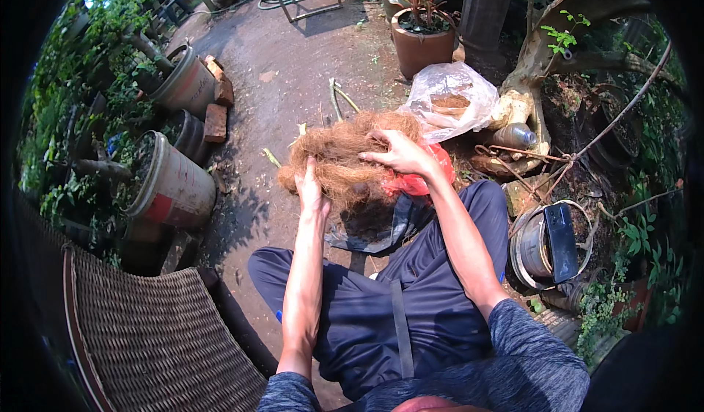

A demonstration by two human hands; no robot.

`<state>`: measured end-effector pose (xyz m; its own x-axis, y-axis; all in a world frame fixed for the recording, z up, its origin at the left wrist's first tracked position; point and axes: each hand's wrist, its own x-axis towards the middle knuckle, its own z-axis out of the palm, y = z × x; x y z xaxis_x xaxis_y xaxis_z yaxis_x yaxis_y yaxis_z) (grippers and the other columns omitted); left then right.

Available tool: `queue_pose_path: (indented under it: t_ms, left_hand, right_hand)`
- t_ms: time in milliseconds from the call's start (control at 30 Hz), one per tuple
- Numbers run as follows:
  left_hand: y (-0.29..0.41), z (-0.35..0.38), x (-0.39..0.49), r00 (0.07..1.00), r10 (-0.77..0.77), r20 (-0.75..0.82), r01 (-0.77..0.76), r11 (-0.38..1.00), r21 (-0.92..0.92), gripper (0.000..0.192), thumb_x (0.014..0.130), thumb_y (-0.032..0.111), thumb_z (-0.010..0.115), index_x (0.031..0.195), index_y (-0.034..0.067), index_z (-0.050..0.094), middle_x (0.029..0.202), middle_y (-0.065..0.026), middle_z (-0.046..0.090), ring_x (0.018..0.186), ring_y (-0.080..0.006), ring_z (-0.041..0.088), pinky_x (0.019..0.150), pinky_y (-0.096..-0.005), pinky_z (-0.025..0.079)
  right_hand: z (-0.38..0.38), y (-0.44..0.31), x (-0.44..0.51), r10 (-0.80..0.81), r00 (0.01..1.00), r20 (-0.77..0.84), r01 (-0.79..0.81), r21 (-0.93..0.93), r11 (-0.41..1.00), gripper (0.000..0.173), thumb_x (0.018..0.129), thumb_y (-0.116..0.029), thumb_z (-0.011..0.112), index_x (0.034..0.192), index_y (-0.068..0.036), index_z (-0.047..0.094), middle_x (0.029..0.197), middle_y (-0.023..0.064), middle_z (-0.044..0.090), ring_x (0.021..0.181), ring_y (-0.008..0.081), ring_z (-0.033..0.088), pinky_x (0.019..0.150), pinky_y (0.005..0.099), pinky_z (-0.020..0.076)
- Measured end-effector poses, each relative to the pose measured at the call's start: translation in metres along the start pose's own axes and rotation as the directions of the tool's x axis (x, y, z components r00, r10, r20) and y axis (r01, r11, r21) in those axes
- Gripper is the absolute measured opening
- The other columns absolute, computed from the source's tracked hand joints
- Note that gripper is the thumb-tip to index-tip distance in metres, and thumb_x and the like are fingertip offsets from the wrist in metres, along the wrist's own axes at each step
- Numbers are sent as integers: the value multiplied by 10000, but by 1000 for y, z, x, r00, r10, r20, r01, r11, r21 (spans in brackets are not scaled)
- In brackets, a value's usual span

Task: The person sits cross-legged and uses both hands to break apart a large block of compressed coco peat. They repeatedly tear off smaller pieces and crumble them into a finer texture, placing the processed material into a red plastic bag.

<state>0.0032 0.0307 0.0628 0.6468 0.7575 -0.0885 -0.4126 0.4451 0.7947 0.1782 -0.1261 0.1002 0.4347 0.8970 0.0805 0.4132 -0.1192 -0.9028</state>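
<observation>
A loose mass of brown coconut fibre [341, 150] is held in front of my knees, above a black plastic bag [399, 219]. My left hand [313, 189] grips its near left side, the thumb pointing up along the fibres. On the right, my right hand [400, 154] holds the mass with thumb and fingers spread into it. Dark material, perhaps soil, shows in the black bag under the fibre. Red plastic [432, 170] lies beside my right wrist. Green cut stems [335, 99] stick out beyond the fibre; their lower ends are hidden.
A clear plastic bag [454, 101] with brown material lies at the far right of the fibre, near a potted plant [422, 49]. A phone [561, 241] rests on a bucket [533, 252] at my right. Left stand planted buckets [181, 192], bricks [215, 121] and a wicker chair [159, 324].
</observation>
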Motion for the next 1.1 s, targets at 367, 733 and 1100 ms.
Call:
queue_pose_path:
  t_ms: [367,733,1100]
  left_hand:
    - [-9,-19,-23,947,-260,189,292,941,-170,644,940,396,678,1415,29,445,1356,-132,568,1191,-260,587,1033,-421,490]
    - [-28,-40,-21,937,-310,158,345,888,-304,567,838,303,644,1331,41,539,1240,-137,635,1079,-307,639,937,-455,539]
    - [-34,-65,-11,934,-241,264,337,841,-423,625,851,388,602,1357,30,519,1274,-166,617,1104,-337,620,934,-487,534]
  right_hand:
    - [19,-7,-5,-96,988,-124,103,47,994,549,842,-400,777,1133,46,640,977,151,699,945,244,686,883,364,522]
    - [42,-24,0,-201,957,-210,277,447,850,458,951,-308,592,1296,-7,581,1278,162,600,1222,257,565,1051,417,441]
    - [46,50,14,331,874,357,-439,285,852,786,966,-674,447,1417,-31,453,1319,188,549,1238,323,528,991,494,472]
